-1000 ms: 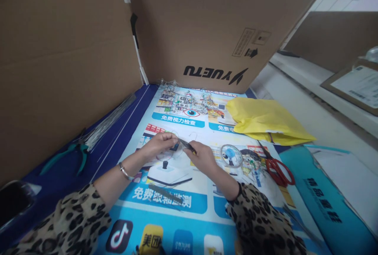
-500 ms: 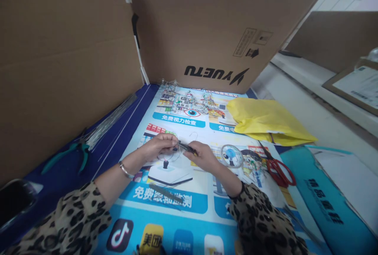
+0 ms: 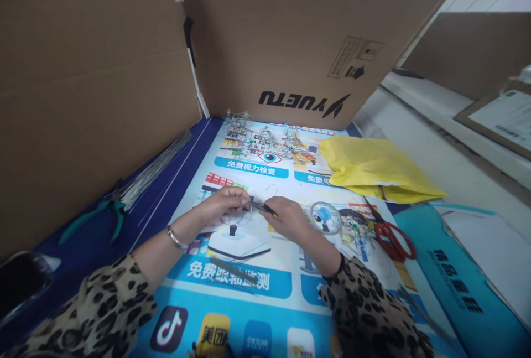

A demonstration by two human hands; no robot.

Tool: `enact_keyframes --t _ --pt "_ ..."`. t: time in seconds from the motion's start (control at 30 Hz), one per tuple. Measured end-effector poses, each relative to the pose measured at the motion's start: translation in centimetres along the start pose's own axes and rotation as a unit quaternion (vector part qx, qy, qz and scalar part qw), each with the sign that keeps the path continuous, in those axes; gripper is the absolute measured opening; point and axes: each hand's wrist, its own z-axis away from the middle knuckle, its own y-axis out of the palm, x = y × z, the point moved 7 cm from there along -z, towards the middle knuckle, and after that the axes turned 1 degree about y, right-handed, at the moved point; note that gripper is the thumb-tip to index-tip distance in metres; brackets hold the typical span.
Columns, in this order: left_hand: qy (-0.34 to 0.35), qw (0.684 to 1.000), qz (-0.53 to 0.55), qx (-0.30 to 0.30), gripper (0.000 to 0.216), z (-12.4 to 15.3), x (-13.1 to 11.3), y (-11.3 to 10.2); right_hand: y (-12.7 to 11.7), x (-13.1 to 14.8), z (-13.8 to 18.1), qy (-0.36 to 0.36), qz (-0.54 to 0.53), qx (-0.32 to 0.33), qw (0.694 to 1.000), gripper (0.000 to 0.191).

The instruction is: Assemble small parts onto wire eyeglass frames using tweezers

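Observation:
My left hand (image 3: 222, 206) is closed in a pinch on a thin wire (image 3: 250, 209) over the printed sheet. From the right, my right hand (image 3: 288, 219) is closed around pliers (image 3: 261, 206) with dark jaws and a bit of yellow on the grip. The plier tips meet the wire at my left fingertips; whether the jaws are clamped on it is too small to tell. A faint loop of wire shows below my left fingers. Behind my hands, a small bent wire hook (image 3: 272, 188) lies on the sheet.
Teal-handled pliers (image 3: 114, 211) and a bundle of straight wires (image 3: 153, 170) lie at left. Red-handled scissors (image 3: 392, 239), a wire spool (image 3: 326, 218) and a yellow bag (image 3: 377, 167) are at right. Bent wire pieces (image 3: 265, 142) lie before the cardboard wall (image 3: 307, 31).
The pliers have turned slightly at the wire, with my right hand shifting a little. My left hand keeps nearly the same place.

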Motion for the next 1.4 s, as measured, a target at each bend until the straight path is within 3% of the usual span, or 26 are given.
enact_keyframes --t 0.5,0.93,1.17,1.4 --pt "0.029 0.997 -0.050 -0.058 0.025 -0.1 -0.2 -0.6 0.7 -1.1 -0.1 0.092 0.006 0.001 0.996 0.020" --pt "-0.015 0.996 -0.015 -0.081 0.025 -0.2 0.7 -0.8 0.9 -0.6 -0.1 0.137 -0.021 0.012 0.990 0.020" --pt "0.008 0.997 -0.017 -0.071 0.024 -0.2 0.4 -0.8 1.0 -0.6 -0.1 0.119 -0.036 0.016 0.992 0.020" --pt "-0.006 0.992 -0.075 -0.102 0.024 0.0 0.1 -0.6 1.1 -0.9 -0.1 0.087 0.005 0.015 0.996 0.024"
